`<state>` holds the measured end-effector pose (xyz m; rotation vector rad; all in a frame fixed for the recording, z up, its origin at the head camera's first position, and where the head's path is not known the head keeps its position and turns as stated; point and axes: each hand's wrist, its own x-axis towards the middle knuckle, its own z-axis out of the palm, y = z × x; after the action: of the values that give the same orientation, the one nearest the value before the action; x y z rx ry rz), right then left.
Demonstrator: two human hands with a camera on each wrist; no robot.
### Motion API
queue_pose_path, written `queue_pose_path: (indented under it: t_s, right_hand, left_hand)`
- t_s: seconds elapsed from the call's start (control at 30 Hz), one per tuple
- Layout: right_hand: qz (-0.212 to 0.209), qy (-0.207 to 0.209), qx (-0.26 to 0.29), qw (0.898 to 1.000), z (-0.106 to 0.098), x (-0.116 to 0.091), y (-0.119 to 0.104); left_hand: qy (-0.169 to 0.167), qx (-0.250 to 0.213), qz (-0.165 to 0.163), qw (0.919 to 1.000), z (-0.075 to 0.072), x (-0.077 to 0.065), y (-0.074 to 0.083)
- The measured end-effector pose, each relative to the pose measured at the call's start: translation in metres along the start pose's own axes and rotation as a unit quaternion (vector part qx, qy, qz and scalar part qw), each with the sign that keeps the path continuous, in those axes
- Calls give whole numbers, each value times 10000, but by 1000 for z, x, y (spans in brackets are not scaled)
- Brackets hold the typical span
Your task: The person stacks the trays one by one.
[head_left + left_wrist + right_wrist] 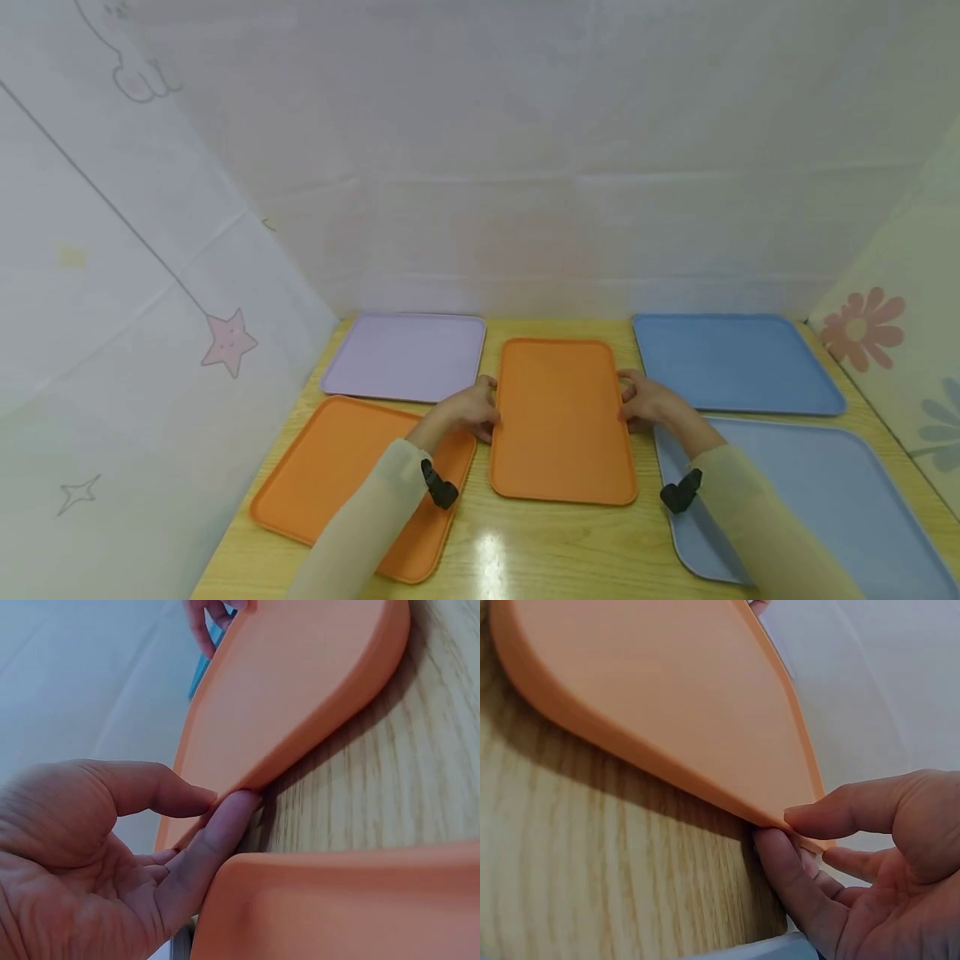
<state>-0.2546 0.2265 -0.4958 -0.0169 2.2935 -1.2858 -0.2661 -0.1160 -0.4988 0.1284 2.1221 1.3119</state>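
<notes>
An orange rectangular tray (564, 421) lies between my two hands in the head view, its long sides running away from me. On its left long edge, my left hand (467, 408) pinches the rim, and the left wrist view shows the thumb and a finger (231, 819) meeting there. My right hand (651, 402) pinches the opposite rim in the same way, with its fingertips (780, 847) on the edge in the right wrist view. A shadow falls on the wood beneath the tray; whether it is fully off the table I cannot tell.
A second orange tray (337, 467) sits askew under my left forearm, with a lilac tray (408, 354) behind it. To the right are a dark blue tray (738, 362) and a light blue tray (817, 492) nearer me. White sheeting (525, 167) encloses the wooden table (555, 554).
</notes>
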Motion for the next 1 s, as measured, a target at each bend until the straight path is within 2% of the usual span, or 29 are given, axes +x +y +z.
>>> queue_pose_path:
  t_s: [0.2,0.67,0.8,1.0]
  right_hand:
    - [106,-97,-143,9998,-3,4,-2]
    - [396,-219,94,9989,-4,11,-1]
    - [417,-266,50,9988,-5,11,-2]
    - [415,-321,97,9986,-5,10,-1]
  left_hand:
    - [6,-225,-71,9997,-1,-3,1]
    - [-5,-351,137,9993,-7,-3,-1]
    - [27,-203,175,9996,-15,-14,2]
    - [193,277,409,9986,-35,-41,6]
